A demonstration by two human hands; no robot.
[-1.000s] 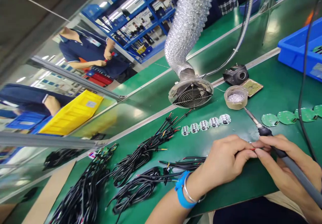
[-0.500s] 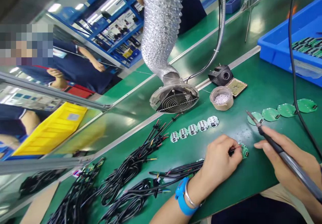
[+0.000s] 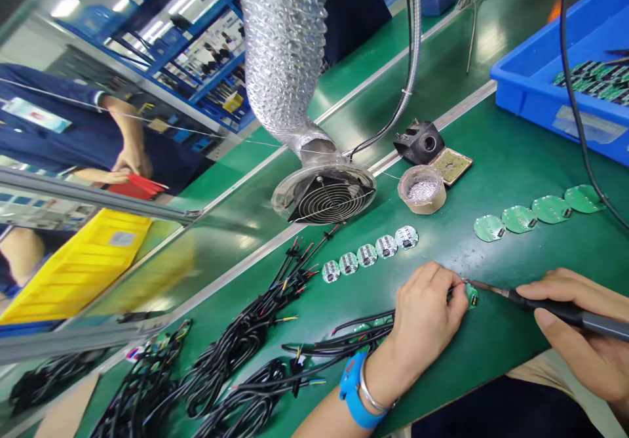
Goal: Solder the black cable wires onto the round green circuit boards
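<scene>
Left hand [image 3: 427, 313], blue band and silver bangle at wrist: thumb and index pinched together on a thin dark wire [image 3: 449, 294], mostly hidden by the fingers. Small green circuit board [image 3: 472, 296] lies on the green tabletop [image 3: 521, 346] right at those fingertips, on their right side, partly covered; can't tell if the fingers touch it. Right hand [image 3: 584, 339] is clamped round the black-and-grey handle of a pen-shaped soldering iron [image 3: 555, 308], board off to its left. Metal tip points left, reaching the board's upper edge by the left fingertips; contact or just above, can't tell. Black cable bundle [image 3: 339, 346] beside left wrist. Beyond the hands: row of five round white-and-green boards [image 3: 367, 255], row of four plain green boards [image 3: 519, 219], round tan tub of silvery material [image 3: 422, 190].
</scene>
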